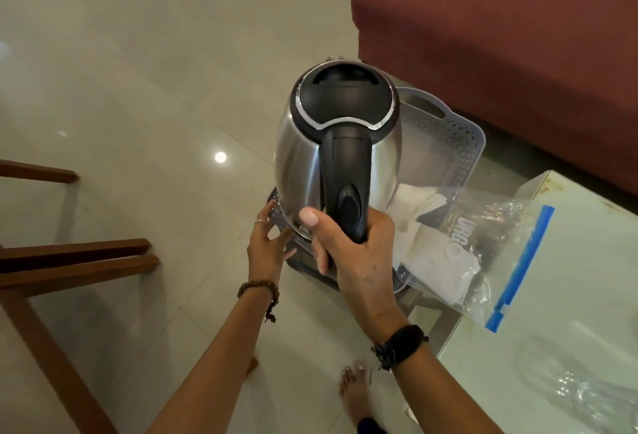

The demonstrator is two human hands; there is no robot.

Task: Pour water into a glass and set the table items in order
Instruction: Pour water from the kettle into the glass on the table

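Note:
A steel electric kettle (pixel 300 154) with a black lid and black handle hangs in the air over a grey perforated plastic basket (pixel 445 136) on the floor. My right hand (pixel 348 247) grips the bottom of the kettle's handle, thumb up. My left hand (pixel 267 247) is lower and to the left, fingers spread at the basket's near-left rim, holding nothing. White folded cloths (pixel 431 257) and a clear zip bag (pixel 497 240) with a blue seal lie in and over the basket. No glass shows clearly.
A glass-topped table (pixel 569 295) fills the lower right, with crumpled clear plastic (pixel 566 382) on it. A dark red sofa (pixel 500 36) stands behind. Brown wooden chair legs (pixel 69 261) are at the left. My bare foot (pixel 355 392) rests on the pale tiled floor.

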